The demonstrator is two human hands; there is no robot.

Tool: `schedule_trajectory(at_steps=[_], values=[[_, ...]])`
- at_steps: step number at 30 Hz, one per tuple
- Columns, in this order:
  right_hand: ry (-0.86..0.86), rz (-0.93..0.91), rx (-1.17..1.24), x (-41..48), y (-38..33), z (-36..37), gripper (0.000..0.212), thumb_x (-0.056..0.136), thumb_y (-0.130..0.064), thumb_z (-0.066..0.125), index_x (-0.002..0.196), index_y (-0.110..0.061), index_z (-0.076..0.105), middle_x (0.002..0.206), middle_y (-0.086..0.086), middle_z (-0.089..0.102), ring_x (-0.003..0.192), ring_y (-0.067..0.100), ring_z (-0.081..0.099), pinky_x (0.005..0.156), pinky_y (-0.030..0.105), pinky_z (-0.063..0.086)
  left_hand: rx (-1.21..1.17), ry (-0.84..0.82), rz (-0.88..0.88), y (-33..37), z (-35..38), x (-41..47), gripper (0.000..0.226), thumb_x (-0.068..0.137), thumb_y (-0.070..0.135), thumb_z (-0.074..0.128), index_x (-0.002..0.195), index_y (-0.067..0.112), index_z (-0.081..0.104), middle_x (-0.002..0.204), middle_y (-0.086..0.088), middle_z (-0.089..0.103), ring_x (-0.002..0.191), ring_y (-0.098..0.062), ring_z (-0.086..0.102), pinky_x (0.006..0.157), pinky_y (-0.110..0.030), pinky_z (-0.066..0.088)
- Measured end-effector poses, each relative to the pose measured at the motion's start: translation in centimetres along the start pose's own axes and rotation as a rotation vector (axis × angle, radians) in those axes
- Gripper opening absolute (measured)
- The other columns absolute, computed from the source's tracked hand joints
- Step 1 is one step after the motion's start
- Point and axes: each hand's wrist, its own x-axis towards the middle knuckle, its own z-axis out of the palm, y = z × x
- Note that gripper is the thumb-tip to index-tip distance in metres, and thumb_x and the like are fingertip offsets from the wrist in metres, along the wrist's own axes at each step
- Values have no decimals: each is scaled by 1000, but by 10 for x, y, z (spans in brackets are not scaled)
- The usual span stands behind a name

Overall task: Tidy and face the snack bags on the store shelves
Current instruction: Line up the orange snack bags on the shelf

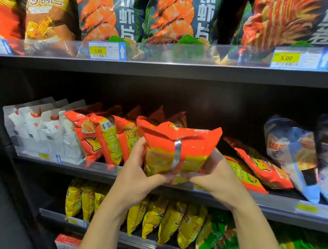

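Note:
An orange-and-yellow snack bag [179, 149] is held upright in front of the middle shelf, its back seam facing me. My left hand [138, 167] grips its left side and bottom corner. My right hand [212, 175] grips its right side and bottom. To the left, a row of matching orange bags [107, 137] stands on edge on the middle shelf [282, 202]. To the right, two more orange bags [258, 165] lie slumped on their sides.
White bags [41, 130] stand at the middle shelf's left end, pale blue bags [294, 154] lean at its right. The top shelf holds shrimp-chip bags [109, 12] behind a clear rail. Yellow bags [155, 220] and green bags [222, 241] fill the lower shelf.

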Motion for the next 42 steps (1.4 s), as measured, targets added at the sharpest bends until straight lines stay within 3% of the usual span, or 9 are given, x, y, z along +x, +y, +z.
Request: schedule_trajectory(at_steps=[7, 12, 16, 21, 24, 28, 36, 39, 42], values=[[23, -49, -24, -2, 5, -5, 60, 73, -26, 86, 128, -19, 63, 118, -10, 75, 115, 14, 70, 96, 32, 58, -21, 10, 48, 6, 2, 1, 75, 71, 25, 89, 133, 43, 51, 126, 29, 67, 121, 3, 64, 91, -10, 52], [-5, 6, -10, 2, -2, -9, 62, 72, -30, 85, 128, -31, 59, 120, -12, 74, 115, 13, 71, 91, 32, 61, -11, -27, -2, 7, -6, 5, 88, 76, 30, 92, 148, 37, 43, 135, 19, 65, 127, -4, 63, 99, -25, 57], [-17, 180, 138, 7, -14, -10, 55, 81, -40, 74, 130, -21, 61, 119, -3, 77, 111, 21, 74, 92, 41, 62, -278, -71, -184, 18, -7, 13, 76, 84, 33, 85, 149, 30, 45, 130, 5, 73, 121, -20, 71, 92, -39, 63], [28, 456, 338, 18, -28, -1, 42, 92, -47, 66, 112, -11, 73, 107, 13, 80, 99, 30, 78, 99, 52, 58, -482, -73, -455, 49, 4, 22, 25, 96, 40, 67, 98, 23, 84, 105, -8, 82, 91, -25, 81, 74, -40, 67], [68, 491, 379, 21, -34, 2, 40, 93, -45, 68, 106, -8, 75, 100, 15, 80, 85, 27, 79, 88, 46, 62, -522, -43, -504, 56, 6, 25, 25, 99, 40, 64, 99, 21, 80, 101, -9, 82, 86, -25, 81, 77, -40, 63], [68, 466, 384, 22, -39, 1, 41, 93, -47, 69, 107, -9, 75, 99, 14, 81, 83, 25, 79, 77, 39, 63, -545, -40, -472, 57, 6, 25, 22, 98, 40, 66, 107, 22, 75, 102, -9, 82, 88, -26, 81, 73, -41, 65], [93, 316, 464, 13, -44, 4, 42, 98, -40, 65, 132, -16, 62, 115, 9, 79, 104, 29, 77, 95, 51, 60, -386, 117, -264, 56, 5, 19, 71, 78, 51, 78, 142, 34, 51, 122, 11, 72, 110, -19, 76, 84, -41, 65], [186, 193, 301, 11, -44, 6, 44, 94, -41, 68, 133, -22, 59, 118, 1, 78, 105, 22, 77, 97, 54, 59, -28, 319, -33, 51, 4, 18, 58, 86, 48, 78, 137, 46, 51, 128, 24, 59, 120, -1, 60, 89, -34, 60], [247, 75, 171, 8, -47, 14, 48, 90, -45, 71, 133, -29, 57, 120, -7, 76, 106, 14, 76, 93, 48, 62, 22, 286, 101, 58, 11, 8, 45, 89, 53, 68, 131, 52, 53, 127, 27, 59, 116, 7, 58, 83, -21, 59]])
